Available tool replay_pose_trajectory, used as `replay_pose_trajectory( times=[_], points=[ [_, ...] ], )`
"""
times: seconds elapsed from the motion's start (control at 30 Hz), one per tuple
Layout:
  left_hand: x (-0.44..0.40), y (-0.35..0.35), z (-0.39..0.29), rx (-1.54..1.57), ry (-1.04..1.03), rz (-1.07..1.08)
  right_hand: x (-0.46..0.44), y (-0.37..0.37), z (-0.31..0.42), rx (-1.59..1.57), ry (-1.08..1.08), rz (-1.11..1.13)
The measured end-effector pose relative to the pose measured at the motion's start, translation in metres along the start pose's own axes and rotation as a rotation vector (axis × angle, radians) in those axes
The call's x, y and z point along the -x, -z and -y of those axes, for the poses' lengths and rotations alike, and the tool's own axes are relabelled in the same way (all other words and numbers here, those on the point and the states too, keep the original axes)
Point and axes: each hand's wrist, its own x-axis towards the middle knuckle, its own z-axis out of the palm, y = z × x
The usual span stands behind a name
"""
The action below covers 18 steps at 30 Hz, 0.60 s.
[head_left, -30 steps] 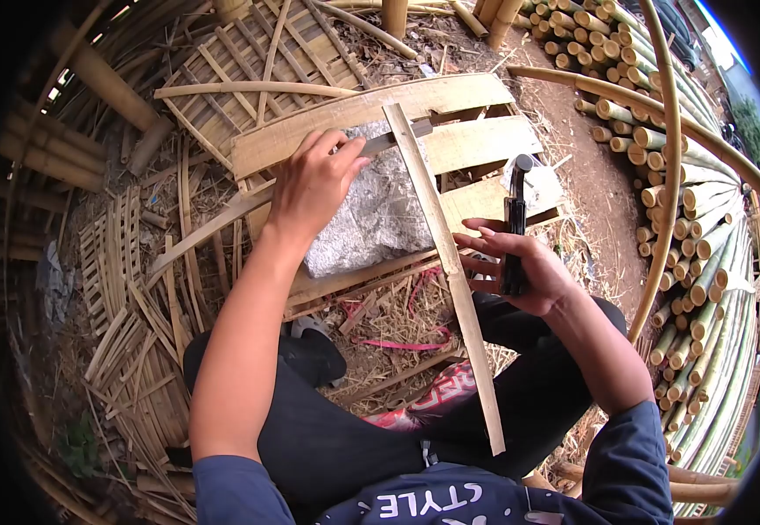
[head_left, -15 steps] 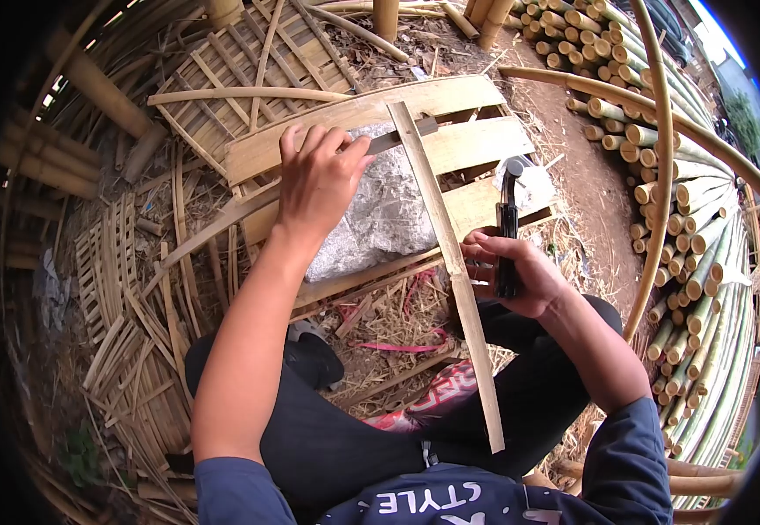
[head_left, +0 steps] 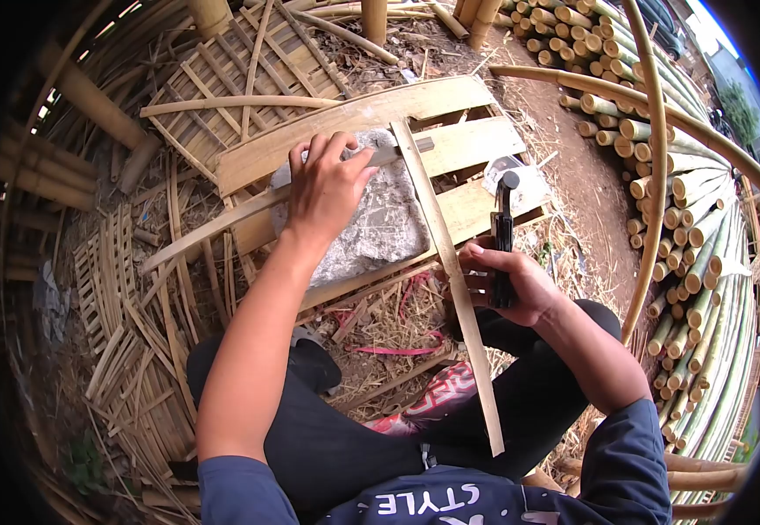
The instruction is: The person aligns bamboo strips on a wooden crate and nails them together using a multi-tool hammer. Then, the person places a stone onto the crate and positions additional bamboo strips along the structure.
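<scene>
My left hand [head_left: 332,179] is closed on a long bamboo strip [head_left: 214,232] that runs slantwise over a pale stone block [head_left: 384,210]. The strip's darker far end meets a second bamboo strip [head_left: 432,206], which crosses it near the top and slopes down toward my lap. In my right hand [head_left: 520,280] is a black hammer-like tool [head_left: 504,210] with a round end, held upright. Fingers of that hand lie close beside the second strip; whether they grip it I cannot tell.
Beneath the stone lies a slatted wooden platform [head_left: 476,140]. Stacked bamboo poles [head_left: 704,236] fill the right side. A slatted bamboo panel [head_left: 249,66] is behind on the left, with loose strips [head_left: 135,350] piled below it. A curved pole [head_left: 655,157] stands at right.
My left hand has lowered slightly, bringing its strip flatter across the stone. The dark end sticks out less past the crossing strip. My right hand and its tool have shifted down a little.
</scene>
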Motion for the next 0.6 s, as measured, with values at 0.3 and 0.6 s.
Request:
replay_pose_trajectory(
  times=[0.3, 0.6],
  points=[
    [0.0, -0.004, 0.011, 0.084, -0.071, 0.046, -0.003, 0.006, -0.002, 0.045, -0.033, 0.036],
    [-0.003, 0.005, 0.013, 0.15, -0.113, -0.056, -0.005, 0.0, 0.001, 0.113, 0.001, -0.003]
  ],
)
